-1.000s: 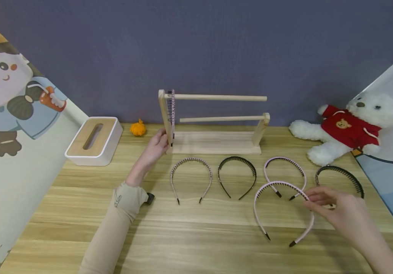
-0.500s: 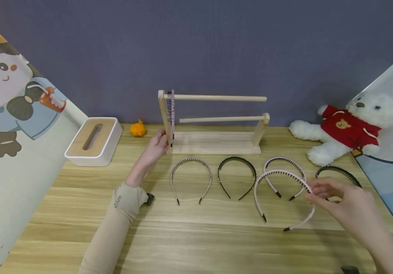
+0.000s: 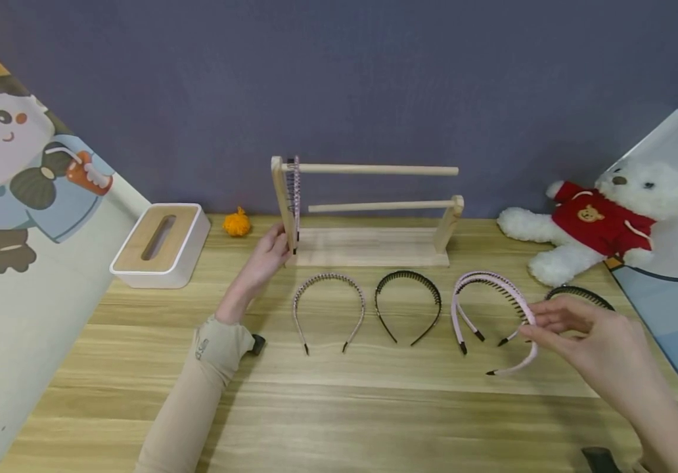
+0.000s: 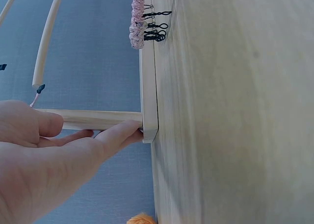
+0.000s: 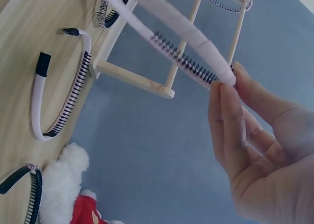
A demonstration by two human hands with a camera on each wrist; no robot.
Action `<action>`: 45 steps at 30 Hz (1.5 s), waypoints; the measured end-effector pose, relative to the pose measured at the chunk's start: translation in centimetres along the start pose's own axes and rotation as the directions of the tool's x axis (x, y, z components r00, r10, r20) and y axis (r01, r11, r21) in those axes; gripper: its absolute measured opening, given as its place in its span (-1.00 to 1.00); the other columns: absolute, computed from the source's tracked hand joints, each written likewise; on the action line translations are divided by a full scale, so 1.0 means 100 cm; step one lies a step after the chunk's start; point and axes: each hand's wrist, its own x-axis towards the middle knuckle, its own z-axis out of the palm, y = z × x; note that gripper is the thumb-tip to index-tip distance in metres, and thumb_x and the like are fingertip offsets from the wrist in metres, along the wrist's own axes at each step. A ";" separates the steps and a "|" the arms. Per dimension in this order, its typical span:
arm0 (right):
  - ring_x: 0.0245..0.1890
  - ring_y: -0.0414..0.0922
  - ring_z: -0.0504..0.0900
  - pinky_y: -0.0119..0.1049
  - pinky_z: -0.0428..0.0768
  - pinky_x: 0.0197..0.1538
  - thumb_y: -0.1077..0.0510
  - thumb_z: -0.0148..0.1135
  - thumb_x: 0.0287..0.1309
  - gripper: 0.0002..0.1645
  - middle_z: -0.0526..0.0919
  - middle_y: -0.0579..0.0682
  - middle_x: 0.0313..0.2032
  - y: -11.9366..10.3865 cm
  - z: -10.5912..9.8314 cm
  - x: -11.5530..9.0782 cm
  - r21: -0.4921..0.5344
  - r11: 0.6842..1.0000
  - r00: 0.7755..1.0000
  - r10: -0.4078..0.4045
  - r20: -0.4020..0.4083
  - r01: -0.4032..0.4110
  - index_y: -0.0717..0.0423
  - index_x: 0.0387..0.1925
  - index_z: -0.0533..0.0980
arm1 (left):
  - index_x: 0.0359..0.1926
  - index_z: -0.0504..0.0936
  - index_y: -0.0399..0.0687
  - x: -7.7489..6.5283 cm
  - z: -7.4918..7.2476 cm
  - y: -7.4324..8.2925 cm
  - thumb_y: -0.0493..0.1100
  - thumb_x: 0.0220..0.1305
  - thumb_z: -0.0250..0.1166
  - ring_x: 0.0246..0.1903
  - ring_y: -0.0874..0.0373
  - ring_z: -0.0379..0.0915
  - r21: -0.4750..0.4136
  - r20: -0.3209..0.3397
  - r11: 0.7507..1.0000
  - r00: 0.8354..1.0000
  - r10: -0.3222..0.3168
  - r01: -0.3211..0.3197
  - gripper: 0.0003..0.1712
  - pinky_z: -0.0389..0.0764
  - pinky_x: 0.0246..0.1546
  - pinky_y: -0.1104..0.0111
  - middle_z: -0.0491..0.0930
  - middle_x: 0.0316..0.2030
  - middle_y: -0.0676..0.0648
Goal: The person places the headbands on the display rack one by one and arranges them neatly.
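My right hand [image 3: 593, 348] pinches one side of a pink toothed headband [image 3: 458, 322] between thumb and fingertips, in the air. Behind it a second pink headband [image 3: 470, 322] lies on the table, partly covered in the head view. My left hand [image 3: 265, 259] holds the left post [image 4: 98, 118] of a wooden rack [image 3: 368, 246] near its base. A beaded pink headband [image 3: 297, 197] hangs at the left end of the rack's upper bar [image 3: 374, 169]. On the table before the rack lie a beaded pink headband [image 3: 296, 312] and a black headband [image 3: 408, 273].
Another dark headband [image 3: 581, 293] lies at the right, partly behind my right hand. A white teddy bear in a red top [image 3: 602, 223] sits back right. At the left stand a tissue box [image 3: 191, 253] and a small orange thing [image 3: 236, 223]. A wall [image 3: 368, 79] rises behind.
The right hand has lifted the pink headband away from the person and turned it, so that it now overlaps the pink one on the table. The left hand stays at the rack post.
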 end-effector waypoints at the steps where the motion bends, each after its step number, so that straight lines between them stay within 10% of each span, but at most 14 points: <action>1: -0.43 -0.66 0.57 -0.55 0.43 -0.55 0.31 0.78 -0.18 -0.58 0.82 -0.08 -0.39 -0.001 0.000 0.001 0.004 1.000 1.000 -0.004 -0.007 0.004 0.05 -0.21 0.77 | 0.67 -0.08 -0.42 0.000 0.000 -0.001 -0.23 0.78 -0.32 0.56 -0.26 0.07 0.001 0.000 1.000 1.000 -0.001 0.001 -0.39 0.16 0.58 0.00 0.11 0.55 -0.52; 17: -0.36 -0.66 0.56 -0.67 0.52 -0.43 0.33 0.75 -0.08 -0.70 0.81 -0.15 -0.32 -0.014 -0.004 0.011 0.055 0.998 0.998 0.036 -0.055 -0.033 0.03 -0.30 0.79 | 0.67 -0.05 -0.39 0.001 0.001 -0.001 -0.22 0.79 -0.29 0.53 -0.23 0.14 0.014 -0.003 1.000 1.000 -0.008 0.008 -0.39 0.21 0.56 0.01 0.15 0.54 -0.49; 24: -0.32 -0.66 0.56 -0.76 0.54 -0.30 0.36 0.69 0.02 -0.76 0.69 -0.48 -0.34 -0.021 -0.006 0.019 0.101 0.995 0.994 0.021 -0.104 -0.011 0.12 -0.27 0.79 | 0.66 -0.03 -0.40 0.002 0.001 -0.001 -0.22 0.78 -0.28 0.50 -0.28 0.18 0.023 -0.005 1.000 1.000 0.004 -0.004 -0.39 0.25 0.55 0.00 0.19 0.51 -0.51; 35: -0.35 -0.59 0.65 -0.72 0.59 -0.28 0.46 0.68 -0.04 -0.76 0.71 -0.54 -0.37 -0.030 -0.005 0.030 0.206 0.978 0.983 0.005 -0.186 0.034 0.21 -0.31 0.81 | 0.66 0.04 -0.35 0.002 0.001 -0.001 -0.19 0.79 -0.28 0.07 0.06 0.33 0.050 -0.015 0.999 1.000 0.005 -0.005 -0.41 0.46 0.19 0.16 0.31 0.34 -0.50; 45: -0.45 -0.48 0.71 -0.68 0.60 -0.37 0.51 0.66 -0.06 -0.74 0.76 -0.46 -0.37 -0.034 -0.004 0.036 0.290 0.957 0.970 0.069 -0.232 0.002 0.33 -0.27 0.80 | 0.67 -0.02 -0.39 0.001 0.000 -0.001 -0.21 0.79 -0.28 0.41 -0.26 0.25 0.038 -0.018 0.999 1.000 -0.002 0.003 -0.40 0.38 0.43 0.04 0.25 0.47 -0.50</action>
